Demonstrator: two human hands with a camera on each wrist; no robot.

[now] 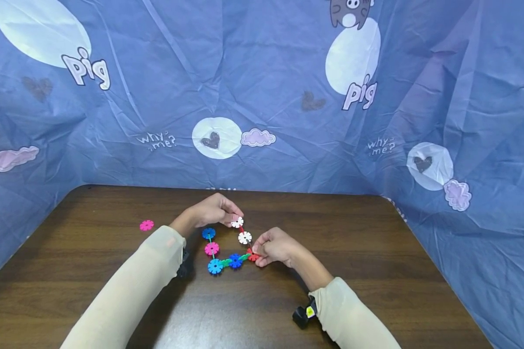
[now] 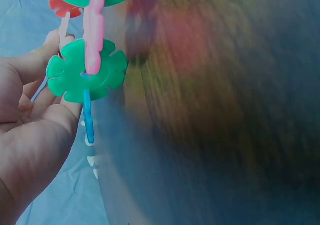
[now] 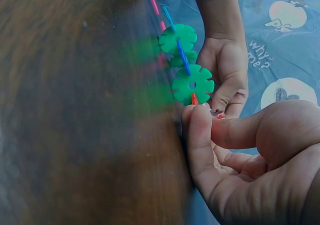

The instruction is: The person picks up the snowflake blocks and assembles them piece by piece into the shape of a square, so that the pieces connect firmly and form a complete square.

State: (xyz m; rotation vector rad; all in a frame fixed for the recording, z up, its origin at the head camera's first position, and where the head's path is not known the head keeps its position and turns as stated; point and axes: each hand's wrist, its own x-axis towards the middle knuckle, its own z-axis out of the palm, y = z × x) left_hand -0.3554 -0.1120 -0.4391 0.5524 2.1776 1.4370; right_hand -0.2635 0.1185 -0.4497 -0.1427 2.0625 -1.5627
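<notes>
A chain of notched, flower-shaped plastic discs lies on the table between the hands, open on its far side. My left hand (image 1: 215, 210) pinches a white disc (image 1: 237, 222) at one end. Another white disc (image 1: 244, 237) comes after it, joined by a red piece. At the corner, my right hand (image 1: 277, 246) pinches a red disc (image 1: 253, 255), which its fingertips partly cover. Along the near side run green discs (image 3: 194, 84), a blue disc (image 1: 235, 261) and a light blue disc (image 1: 215, 266). A pink disc (image 1: 211, 248) and a blue end disc (image 1: 208, 233) form the left side.
One loose pink disc (image 1: 146, 225) lies on the brown wooden table (image 1: 244, 310), left of the left hand. Behind the table hangs a blue printed cloth (image 1: 270, 63), which also covers the sides. A black wrist device (image 1: 303, 314) sits at the right sleeve.
</notes>
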